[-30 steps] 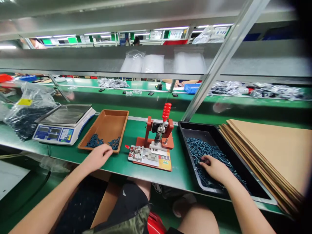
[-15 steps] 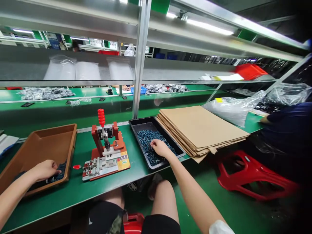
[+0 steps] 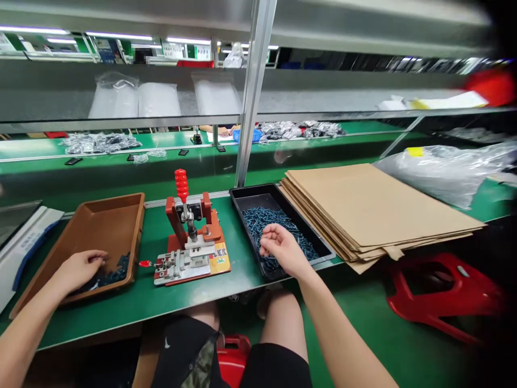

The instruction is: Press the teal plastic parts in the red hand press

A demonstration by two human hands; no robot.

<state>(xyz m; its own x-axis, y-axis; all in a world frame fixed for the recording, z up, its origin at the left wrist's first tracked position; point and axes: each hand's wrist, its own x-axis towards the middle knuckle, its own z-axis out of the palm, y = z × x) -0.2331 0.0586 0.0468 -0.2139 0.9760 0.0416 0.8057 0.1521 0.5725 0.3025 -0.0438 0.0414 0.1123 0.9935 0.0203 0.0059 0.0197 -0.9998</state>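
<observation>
My left hand (image 3: 83,269) is over the brown tray (image 3: 107,213), its thumb and fingers pinched together. What they hold, if anything, cannot be made out. Small dark blue parts (image 3: 119,271) lie in the tray's near right corner beside it. Above the black tray (image 3: 246,198), my right hand (image 3: 283,249) is closed with curled fingers, and their contents are hidden. A layer of thin, dark blue screw-like pieces (image 3: 258,218) covers much of that tray. Between the trays stands a red toggle clamp fixture (image 3: 189,237) with a red upright handle and metal slides.
Brown cardboard sheets (image 3: 379,205) are stacked right of the black tray. Behind them sits a clear plastic bag (image 3: 440,170). A metal post (image 3: 252,102) rises behind the bench. A red stool (image 3: 440,296) stands at right, and a white-and-blue item (image 3: 30,248) at far left.
The view has swung and shifted, so the bench sits differently in frame. My right hand has risen a little off the screw-like pieces. My left hand has drawn back from the dark parts.
</observation>
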